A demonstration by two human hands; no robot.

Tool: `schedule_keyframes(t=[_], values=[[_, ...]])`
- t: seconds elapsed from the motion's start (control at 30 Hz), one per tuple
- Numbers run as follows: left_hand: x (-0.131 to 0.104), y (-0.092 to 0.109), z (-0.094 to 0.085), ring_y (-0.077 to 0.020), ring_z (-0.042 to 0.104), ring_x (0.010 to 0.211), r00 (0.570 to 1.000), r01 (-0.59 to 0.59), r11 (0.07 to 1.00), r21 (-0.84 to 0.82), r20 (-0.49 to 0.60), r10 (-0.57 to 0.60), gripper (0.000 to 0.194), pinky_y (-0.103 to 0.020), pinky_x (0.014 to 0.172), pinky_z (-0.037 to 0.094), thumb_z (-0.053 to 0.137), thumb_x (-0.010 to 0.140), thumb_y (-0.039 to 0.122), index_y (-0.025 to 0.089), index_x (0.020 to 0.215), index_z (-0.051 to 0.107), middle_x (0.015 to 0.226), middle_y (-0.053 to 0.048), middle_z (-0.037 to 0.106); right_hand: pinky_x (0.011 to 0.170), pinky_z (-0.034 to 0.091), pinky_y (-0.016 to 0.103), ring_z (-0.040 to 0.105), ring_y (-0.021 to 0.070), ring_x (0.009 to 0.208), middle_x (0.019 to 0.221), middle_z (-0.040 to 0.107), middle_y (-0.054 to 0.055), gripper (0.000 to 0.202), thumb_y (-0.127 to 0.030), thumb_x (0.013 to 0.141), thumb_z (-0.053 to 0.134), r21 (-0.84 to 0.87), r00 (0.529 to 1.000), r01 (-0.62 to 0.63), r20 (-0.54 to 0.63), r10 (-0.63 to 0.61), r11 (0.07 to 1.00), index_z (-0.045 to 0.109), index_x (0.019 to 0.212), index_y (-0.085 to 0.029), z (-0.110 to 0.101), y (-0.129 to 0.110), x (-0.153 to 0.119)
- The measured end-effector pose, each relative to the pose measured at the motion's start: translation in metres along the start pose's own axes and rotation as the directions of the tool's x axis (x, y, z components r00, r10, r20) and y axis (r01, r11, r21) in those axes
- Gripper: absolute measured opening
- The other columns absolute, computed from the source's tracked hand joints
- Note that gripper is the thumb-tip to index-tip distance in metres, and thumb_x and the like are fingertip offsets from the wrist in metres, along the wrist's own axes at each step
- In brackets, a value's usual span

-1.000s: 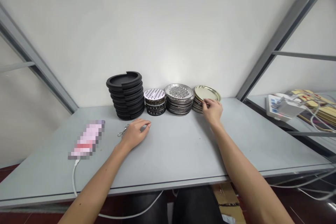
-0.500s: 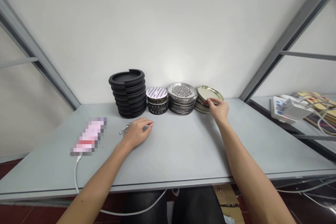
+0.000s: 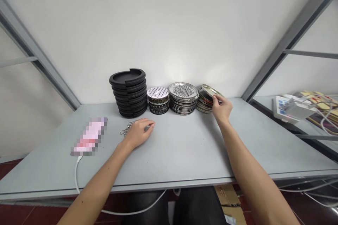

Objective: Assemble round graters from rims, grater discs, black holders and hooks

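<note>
My right hand (image 3: 222, 108) pinches the near right edge of a round gold-coloured metal lid (image 3: 212, 90). That lid is tilted up on a stack of round lids (image 3: 204, 107), whose dark and red rims show beneath it. My left hand (image 3: 139, 133) rests on the table, loosely curled, with a gap between thumb and fingers and nothing seen in it. Beside and partly under it lies a small heap of metal rings or chain (image 3: 127, 128). Left of the lid stack stand silver discs with a raised pattern (image 3: 182, 91) and a shorter stack of patterned round pieces (image 3: 157, 93).
A tall stack of black notched round trays (image 3: 128, 95) stands by the wall at left. A blurred-out phone (image 3: 89, 136) with a white cable (image 3: 76, 175) lies on the grey table (image 3: 174, 158). A white power strip (image 3: 293, 109) and cables sit beyond the right frame post.
My right hand has tilted the top gold lid up from its stack, exposing the rims below, and shifted slightly right. My left hand has stayed in place.
</note>
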State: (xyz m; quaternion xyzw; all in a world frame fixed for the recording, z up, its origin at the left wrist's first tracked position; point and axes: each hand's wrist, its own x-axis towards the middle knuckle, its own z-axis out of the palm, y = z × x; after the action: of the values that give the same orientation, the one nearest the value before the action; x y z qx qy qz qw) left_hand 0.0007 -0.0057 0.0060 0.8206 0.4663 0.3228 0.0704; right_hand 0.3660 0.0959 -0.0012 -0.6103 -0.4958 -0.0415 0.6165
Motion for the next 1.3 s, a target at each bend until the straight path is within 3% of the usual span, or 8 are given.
schedule_keyframes(t=[0.27,0.4,0.5,0.7,0.87,1.1,1.2,1.3], values=[[-0.001,-0.004,0.001,-0.02,0.065,0.091,1.0,0.006,1.0,-0.004,0.002,-0.006,0.024,-0.033,0.084,0.05,0.048,0.093,0.029,0.021,0.098,0.07,0.095,-0.003,0.072,0.076,0.05,0.036,0.063,0.0227,0.081,0.086,0.067,0.015,0.033,-0.044,0.081,0.052,0.45,0.918,-0.023,-0.345,0.197,0.893,0.063,0.086,-0.013,-0.018,-0.004,0.027],[-0.001,-0.002,0.002,-0.0198,0.065,0.091,1.0,0.009,1.0,-0.007,0.003,-0.009,0.024,-0.032,0.083,0.05,0.048,0.092,0.028,0.021,0.098,0.071,0.095,-0.003,0.072,0.076,0.051,0.036,0.062,0.0237,0.098,0.109,0.064,0.016,0.034,-0.049,0.082,0.051,0.744,0.972,-0.176,0.027,0.234,0.645,0.059,0.095,-0.019,-0.034,-0.013,0.036],[0.0,0.0,0.002,-0.02,0.065,0.091,1.0,0.004,1.0,-0.008,0.016,-0.004,0.025,-0.032,0.084,0.05,0.048,0.092,0.028,0.021,0.099,0.071,0.096,-0.004,0.072,0.076,0.051,0.037,0.061,0.0248,0.103,0.113,0.064,0.015,0.036,-0.051,0.083,0.049,0.721,0.945,-0.313,0.304,0.122,0.618,0.061,0.098,-0.021,-0.03,-0.037,0.015],[0.001,-0.007,0.002,-0.0208,0.065,0.092,0.997,0.057,0.998,0.0,-0.057,-0.057,0.028,-0.032,0.082,0.05,0.044,0.093,0.028,0.019,0.098,0.07,0.1,-0.006,0.071,0.075,0.049,0.035,0.062,0.0193,0.076,0.082,0.069,0.005,0.034,-0.054,0.073,0.071,0.601,0.623,-0.579,0.762,-0.178,0.551,0.068,0.082,-0.022,0.001,-0.085,-0.057],[0.001,-0.012,0.0,-0.0209,0.064,0.097,0.983,0.108,0.992,-0.06,-0.144,-0.115,0.03,-0.032,0.085,0.049,0.041,0.095,0.032,0.019,0.1,0.068,0.104,-0.007,0.069,0.076,0.048,0.032,0.061,0.0173,0.078,0.082,0.07,0.004,0.022,-0.042,0.077,0.073,0.561,0.504,-0.498,0.808,-0.305,0.662,0.073,0.081,-0.02,-0.001,-0.091,-0.071],[-0.001,0.005,-0.009,-0.0256,0.056,0.117,0.983,0.018,0.995,-0.096,0.182,0.0,0.042,-0.038,0.101,0.043,0.048,0.092,0.045,0.02,0.124,0.058,0.129,-0.009,0.059,0.1,0.042,0.043,0.061,0.023,0.102,0.085,0.071,0.006,0.015,-0.032,0.077,0.075,0.544,0.093,-0.397,0.825,-0.557,0.74,0.076,0.083,-0.019,-0.009,-0.087,-0.06],[-0.003,0.008,-0.009,-0.0297,0.048,0.127,0.943,-0.002,0.996,-0.09,0.33,0.032,0.059,-0.042,0.105,0.04,0.06,0.084,0.05,0.023,0.136,0.048,0.142,-0.009,0.048,0.1,0.042,0.042,0.06,0.0229,0.104,0.087,0.07,0.006,0.016,-0.033,0.077,0.074,0.53,0.051,-0.348,0.834,-0.549,0.773,0.076,0.084,-0.019,-0.008,-0.086,-0.06],[-0.005,0.005,-0.007,-0.0328,0.037,0.136,0.916,-0.005,0.997,-0.081,0.399,0.037,0.082,-0.046,0.111,0.033,0.068,0.076,0.054,0.025,0.145,0.035,0.148,-0.01,0.041,0.095,0.045,0.04,0.062,0.0225,0.101,0.096,0.071,0.007,0.022,-0.037,0.084,0.065,0.503,0.152,-0.308,0.864,-0.481,0.807,0.074,0.09,-0.018,-0.007,-0.087,-0.061]])
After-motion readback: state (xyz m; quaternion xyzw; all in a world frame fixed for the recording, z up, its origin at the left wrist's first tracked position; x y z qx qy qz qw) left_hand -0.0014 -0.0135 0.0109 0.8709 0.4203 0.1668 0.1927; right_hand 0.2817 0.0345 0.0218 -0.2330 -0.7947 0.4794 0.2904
